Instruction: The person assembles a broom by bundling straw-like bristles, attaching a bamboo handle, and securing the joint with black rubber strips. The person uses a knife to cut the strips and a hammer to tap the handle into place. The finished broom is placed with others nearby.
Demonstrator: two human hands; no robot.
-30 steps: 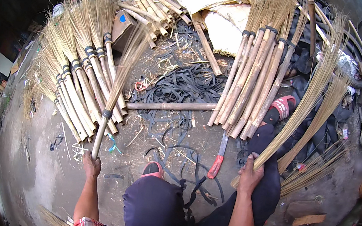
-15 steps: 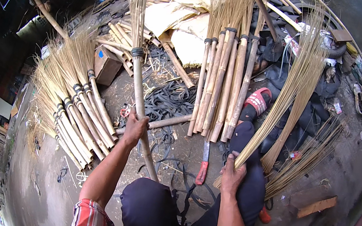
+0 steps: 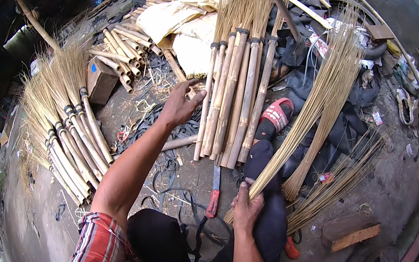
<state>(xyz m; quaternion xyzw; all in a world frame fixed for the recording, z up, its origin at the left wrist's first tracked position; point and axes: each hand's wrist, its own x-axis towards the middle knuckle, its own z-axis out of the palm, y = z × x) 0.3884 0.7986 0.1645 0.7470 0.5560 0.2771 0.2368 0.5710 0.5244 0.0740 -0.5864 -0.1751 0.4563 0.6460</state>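
Row of finished brooms (image 3: 234, 94) — centre of the frame, bamboo handles side by side, long axes running top to bottom, bristle heads toward the upper edge.

Second pile of brooms (image 3: 69, 133) — left of the frame, fanned diagonally, bristles to the upper left.

Loose bundle of broom straw (image 3: 307, 122) — right of centre, long axis slanting from the upper right down to the lower centre, its butt end in the right hand.

Left hand (image 3: 180, 105) — upper centre, arm stretched out, fingers spread open, tips at the leftmost handle of the row; the nearer hand to that row, which lies just to its right.

Right hand (image 3: 247, 207) — lower centre, fingers closed round the butt of the straw bundle.

Red-handled knife (image 3: 215, 189) — on the ground between the hands, lengthwise.
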